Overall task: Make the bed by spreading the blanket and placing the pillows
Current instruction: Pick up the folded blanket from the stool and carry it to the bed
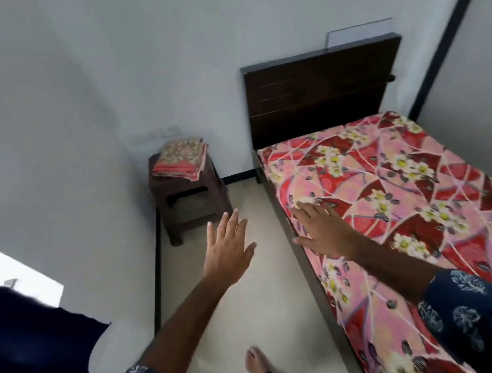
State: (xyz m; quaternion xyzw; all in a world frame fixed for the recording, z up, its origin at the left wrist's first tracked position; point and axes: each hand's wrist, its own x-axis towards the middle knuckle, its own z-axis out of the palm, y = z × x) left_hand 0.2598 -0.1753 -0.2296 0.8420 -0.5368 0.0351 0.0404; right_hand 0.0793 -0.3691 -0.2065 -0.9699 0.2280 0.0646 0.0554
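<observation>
A bed with a dark wooden headboard (319,89) stands at the right, covered by a red and pink flowered sheet (411,195) lying flat. My right hand (322,229) is open, palm down, over the sheet's left edge. My left hand (228,248) is open with fingers spread, in the air above the floor between bed and stool. A folded flowered cloth (180,159) lies on a brown plastic stool (190,200) in the corner. No pillow is in view.
A pale tiled floor strip (254,310) runs between the bed and the left wall. My bare foot (257,363) stands on it. A dark blue cloth (26,356) hangs at the lower left. White walls close in on the left and behind.
</observation>
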